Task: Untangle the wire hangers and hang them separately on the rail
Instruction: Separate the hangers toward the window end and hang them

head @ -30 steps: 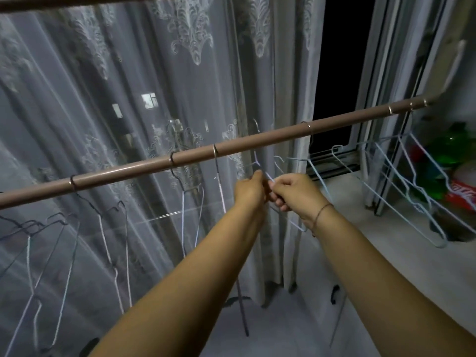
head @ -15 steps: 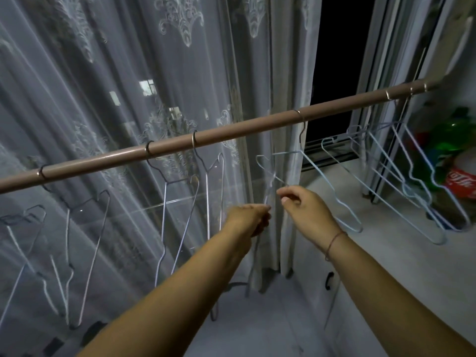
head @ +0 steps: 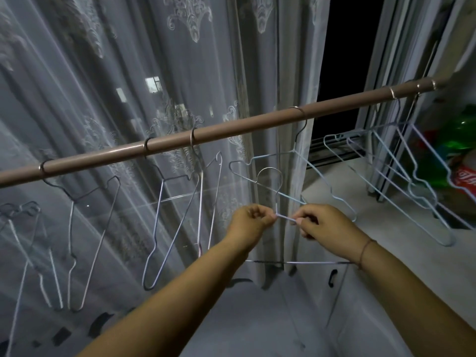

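Note:
A brown rail (head: 231, 128) slants across the view, rising to the right. Several wire hangers hang from it by their hooks. Below the rail I hold one loose light-blue wire hanger (head: 277, 199), its hook pointing up. My left hand (head: 251, 221) pinches it at the neck. My right hand (head: 322, 221) grips the shoulder wire just to the right. Its bottom bar runs behind my wrists. Another light-blue hanger (head: 319, 181) hangs on the rail right behind the held one. A cluster of light-blue hangers (head: 401, 176) hangs near the rail's right end.
A lace curtain (head: 128, 73) hangs behind the rail, with a dark window gap (head: 342, 60) to its right. A white ledge (head: 386, 240) at the right carries a green bottle (head: 461, 140) and a red-labelled bottle (head: 463, 179). Grey floor lies below.
Both hands dropped below the rail and took the loose hanger off with them. The hands moved slightly apart, and the view shifted so the rail sits higher.

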Demonstrator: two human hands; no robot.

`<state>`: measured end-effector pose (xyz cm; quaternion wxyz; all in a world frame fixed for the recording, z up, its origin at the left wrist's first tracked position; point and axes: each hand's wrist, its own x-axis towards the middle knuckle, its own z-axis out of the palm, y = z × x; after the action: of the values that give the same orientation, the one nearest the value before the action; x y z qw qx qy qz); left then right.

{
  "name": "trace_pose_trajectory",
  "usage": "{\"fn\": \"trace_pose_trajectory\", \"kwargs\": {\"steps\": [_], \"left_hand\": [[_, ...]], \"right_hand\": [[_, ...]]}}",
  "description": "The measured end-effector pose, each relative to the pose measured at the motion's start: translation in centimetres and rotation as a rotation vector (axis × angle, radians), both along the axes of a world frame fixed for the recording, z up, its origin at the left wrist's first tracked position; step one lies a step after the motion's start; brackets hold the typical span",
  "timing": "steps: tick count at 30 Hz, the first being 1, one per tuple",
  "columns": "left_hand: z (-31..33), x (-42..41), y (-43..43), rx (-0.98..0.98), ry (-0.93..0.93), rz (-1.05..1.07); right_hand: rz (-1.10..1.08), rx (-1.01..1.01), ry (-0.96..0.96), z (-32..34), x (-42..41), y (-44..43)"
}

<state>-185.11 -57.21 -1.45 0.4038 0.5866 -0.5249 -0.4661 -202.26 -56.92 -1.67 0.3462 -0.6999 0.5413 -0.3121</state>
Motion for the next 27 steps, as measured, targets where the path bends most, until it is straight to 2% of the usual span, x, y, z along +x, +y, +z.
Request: {"fn": "trace_pose_trajectory", "kwargs": {"steps": [2,4,6,12,17,20,23,27], "left_hand": [[0.7,-0.2,0.6,-0.163,-0.089,0.121],[1.7,-0.7,1.5,-0.272,-0.078,0.152],[2.7,-1.4,2.5,-0.287,0.032,0.116],[5.5,-3.3,2.3,-0.220,0.210,-0.004],[7.8,-3.2,0.4,-0.222,0.314,0.045],[8.9,-2.6,-0.9,-0.231,0.324,0.086],[9.2,-1.7,-2.1,-0.160,0.307,0.109],[8.1,-1.0,-3.4,-0.072,0.279,0.132]], "right_hand": [[-0.035,0.074,-0.163,0.1,0.0,0.9],[-0.076,0.079,-0.276,0.3,0.0,1.8],[-0.104,0.047,-0.351,0.8,0.1,2.7],[-0.169,-0.053,-0.511,3.9,1.2,2.9],[-0.160,-0.146,-0.518,6.7,3.3,1.3],[-0.180,-0.151,-0.523,7.8,4.8,-0.1],[-0.187,-0.137,-0.503,7.9,6.1,-1.1],[-0.193,-0.133,-0.324,6.7,6.2,-1.5]]}}
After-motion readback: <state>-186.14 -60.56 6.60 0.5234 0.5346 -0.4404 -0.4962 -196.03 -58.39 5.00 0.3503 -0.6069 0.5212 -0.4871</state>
